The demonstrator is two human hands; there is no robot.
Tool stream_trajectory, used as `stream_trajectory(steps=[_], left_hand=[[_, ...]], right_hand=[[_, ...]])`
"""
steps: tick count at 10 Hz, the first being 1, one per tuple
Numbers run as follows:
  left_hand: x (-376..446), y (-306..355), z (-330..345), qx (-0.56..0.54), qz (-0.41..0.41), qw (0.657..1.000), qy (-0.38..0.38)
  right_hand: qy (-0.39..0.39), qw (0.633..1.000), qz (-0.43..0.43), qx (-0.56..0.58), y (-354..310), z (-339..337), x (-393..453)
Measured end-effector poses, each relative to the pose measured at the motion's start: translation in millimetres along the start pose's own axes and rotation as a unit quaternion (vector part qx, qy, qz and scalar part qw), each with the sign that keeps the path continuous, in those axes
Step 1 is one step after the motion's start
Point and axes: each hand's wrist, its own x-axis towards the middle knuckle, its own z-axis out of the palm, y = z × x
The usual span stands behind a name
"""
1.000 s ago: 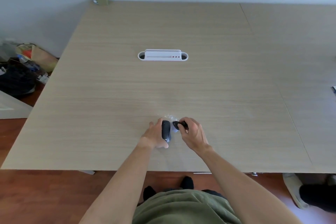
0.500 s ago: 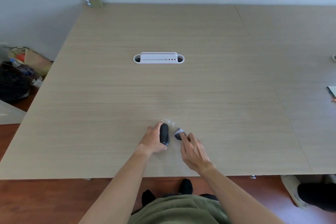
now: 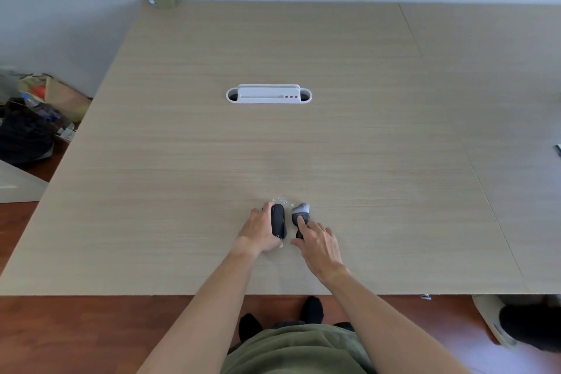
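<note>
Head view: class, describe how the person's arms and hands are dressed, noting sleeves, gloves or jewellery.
The left hand and right hand are ungloved, with no ring, watch or band that can be made out. Both forearms are bare; no sleeve shows on them. The only clothing nearby is an olive-green top at the bottom edge.

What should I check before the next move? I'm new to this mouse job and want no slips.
1. Grip on mouse: ok, left hand curls round it on the table.
2. Hold on grey piece: not ok, right hand only presses it with the index finger.
3. Gap between mouse and grey piece: ok, they lie apart.
4. Margin to the table's near edge: ok, both lie well in.
5. Clear scrap: ok, it lies beyond both.
6. Mouse's underside: cannot tell, hidden.
</note>
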Motion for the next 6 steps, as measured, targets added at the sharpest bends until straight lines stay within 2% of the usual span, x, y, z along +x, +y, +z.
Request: stream_trajectory(steps=[3,6], left_hand=[[2.1,-0.3,-0.7,-0.002,0.005,1.0,-0.004],[-4.6,4.0,-1.9,0.008,0.005,1.0,0.006]], right_hand=[[0.041,0.997,-0.003,-0.062,3.7,7.3,-2.7],[0.03,0.999,0.026,-0.008,2.3,4.3,-2.0]])
